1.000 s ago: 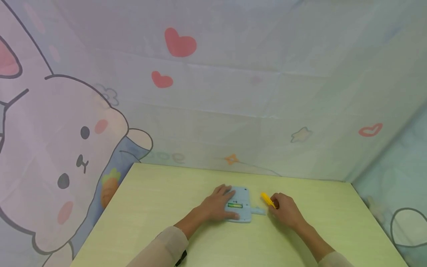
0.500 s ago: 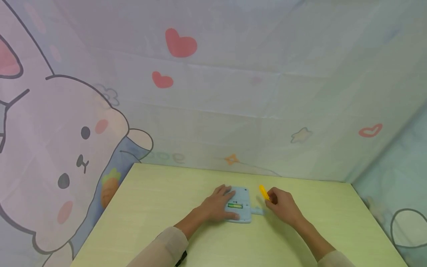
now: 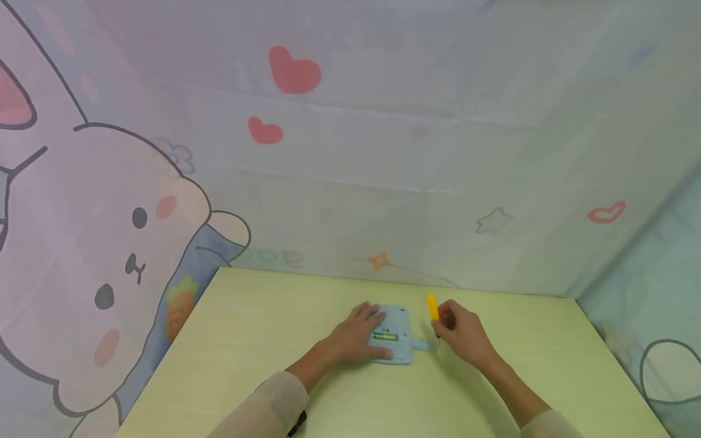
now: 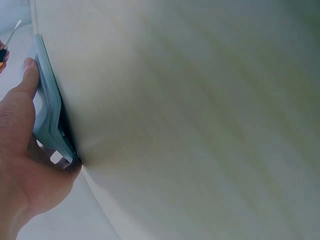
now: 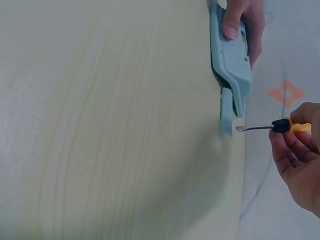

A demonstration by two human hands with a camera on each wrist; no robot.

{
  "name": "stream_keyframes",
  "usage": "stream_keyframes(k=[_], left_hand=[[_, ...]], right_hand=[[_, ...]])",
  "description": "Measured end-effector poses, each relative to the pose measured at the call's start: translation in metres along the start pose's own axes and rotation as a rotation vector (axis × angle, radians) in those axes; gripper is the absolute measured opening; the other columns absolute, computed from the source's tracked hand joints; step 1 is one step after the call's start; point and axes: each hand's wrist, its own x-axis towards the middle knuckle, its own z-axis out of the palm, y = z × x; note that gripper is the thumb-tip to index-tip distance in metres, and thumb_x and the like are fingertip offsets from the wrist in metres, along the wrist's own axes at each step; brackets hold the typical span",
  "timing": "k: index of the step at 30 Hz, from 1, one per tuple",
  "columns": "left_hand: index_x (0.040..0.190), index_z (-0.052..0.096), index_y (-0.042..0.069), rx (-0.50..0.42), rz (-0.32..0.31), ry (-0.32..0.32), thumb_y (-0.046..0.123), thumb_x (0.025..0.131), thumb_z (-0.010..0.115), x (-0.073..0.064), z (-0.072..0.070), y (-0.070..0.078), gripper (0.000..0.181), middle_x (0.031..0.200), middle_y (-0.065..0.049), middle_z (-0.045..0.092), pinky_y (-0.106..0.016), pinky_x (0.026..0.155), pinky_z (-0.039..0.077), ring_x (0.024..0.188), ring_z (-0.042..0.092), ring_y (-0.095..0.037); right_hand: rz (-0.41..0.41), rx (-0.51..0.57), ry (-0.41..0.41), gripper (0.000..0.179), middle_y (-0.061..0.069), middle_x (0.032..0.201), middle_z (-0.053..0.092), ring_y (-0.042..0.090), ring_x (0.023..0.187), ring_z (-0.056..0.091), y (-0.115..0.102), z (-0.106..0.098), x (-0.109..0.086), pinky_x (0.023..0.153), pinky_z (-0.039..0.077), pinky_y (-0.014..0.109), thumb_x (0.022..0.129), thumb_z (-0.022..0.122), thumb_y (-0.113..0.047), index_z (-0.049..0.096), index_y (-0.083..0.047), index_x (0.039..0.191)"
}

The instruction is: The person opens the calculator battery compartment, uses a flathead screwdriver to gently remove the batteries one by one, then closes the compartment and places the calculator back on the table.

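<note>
A light-blue calculator-like device (image 3: 402, 325) lies face down on the table, a green battery (image 3: 386, 336) showing in its back. My left hand (image 3: 356, 336) rests on its left part with fingers spread, the thumb flat on the back. From its right side a slim light-blue piece (image 5: 226, 112) sticks out. Right of the device, my right hand (image 3: 460, 330) pinches a screwdriver (image 3: 432, 308) by its yellow handle. In the right wrist view the flat metal tip (image 5: 242, 128) points toward the light-blue piece, a small gap apart.
The pale wooden table (image 3: 263, 328) ends at a hanging cloth (image 3: 383, 182) printed with a rabbit and hearts. Another cloth (image 3: 657, 292) closes off the right side. A small dark object (image 3: 297, 423) shows beneath the left sleeve.
My right hand has moved up and slightly left while turning the screwdriver more upright, its handle end rising. My left hand and the device have stayed in place.
</note>
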Motion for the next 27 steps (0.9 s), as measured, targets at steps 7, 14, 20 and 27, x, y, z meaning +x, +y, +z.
stream_keyframes(k=[7,14,20,27], left_hand=[[0.167,0.036,0.021,0.002,0.001,0.002,0.073,0.092,0.067,0.0,0.0,0.0,0.097,0.174,-0.002,0.026,-0.049,0.118,0.039,0.162,0.016,-0.027],[0.167,0.036,0.021,-0.007,-0.004,0.003,0.074,0.092,0.067,0.0,0.001,0.0,0.097,0.174,-0.001,0.026,-0.05,0.117,0.04,0.162,0.016,-0.026],[0.167,0.037,0.021,-0.009,-0.009,0.004,0.073,0.091,0.068,-0.002,-0.001,0.002,0.097,0.174,-0.001,0.027,-0.05,0.118,0.04,0.162,0.017,-0.027],[0.168,0.035,0.022,-0.006,-0.011,-0.001,0.074,0.092,0.066,-0.001,-0.001,0.002,0.097,0.174,-0.001,0.026,-0.049,0.118,0.04,0.162,0.016,-0.026]], right_hand=[[-0.009,0.034,0.006,0.021,0.002,0.09,0.067,0.017,0.08,0.062,-0.007,-0.001,-0.001,0.073,0.055,0.026,0.096,0.077,-0.007,0.065,-0.002,0.112],[0.005,0.039,-0.013,0.026,0.004,0.094,0.069,0.017,0.081,0.063,-0.011,0.001,0.0,0.074,0.055,0.026,0.097,0.076,-0.008,0.065,0.001,0.118],[0.005,0.04,-0.011,0.024,0.004,0.093,0.07,0.016,0.081,0.063,-0.016,0.002,-0.001,0.074,0.055,0.027,0.098,0.076,-0.009,0.065,0.001,0.117],[-0.003,0.054,-0.006,0.023,0.003,0.092,0.069,0.017,0.081,0.064,-0.016,0.006,0.001,0.073,0.056,0.027,0.096,0.077,-0.009,0.065,-0.001,0.114]])
